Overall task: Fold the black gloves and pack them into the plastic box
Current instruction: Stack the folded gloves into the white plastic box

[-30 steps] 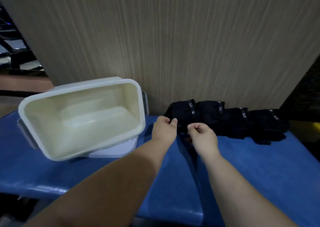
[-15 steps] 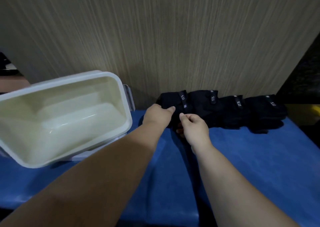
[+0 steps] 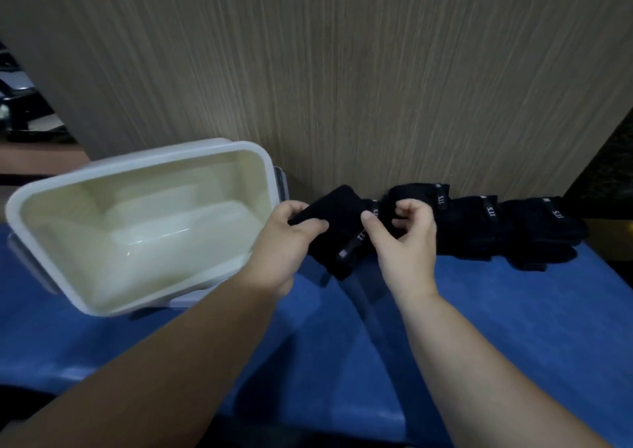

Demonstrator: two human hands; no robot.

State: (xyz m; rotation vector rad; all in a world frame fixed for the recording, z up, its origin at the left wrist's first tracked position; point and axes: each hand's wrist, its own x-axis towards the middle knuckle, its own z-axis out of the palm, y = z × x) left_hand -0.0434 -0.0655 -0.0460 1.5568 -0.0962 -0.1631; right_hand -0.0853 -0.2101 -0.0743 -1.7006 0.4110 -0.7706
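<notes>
Black soft fabric, folded thick with a white-lettered strap: I see this glove held near the back edge of the blue padded surface, just beside the box's right rim. The left hand grips its left end, thumb on top, fingers curled under. The right hand pinches the strap side. More black gloves lie in a row along the back edge, against the wood-grain panel. The rounded plastic box, tilted at the left, shows only its smooth cream inside.
</notes>
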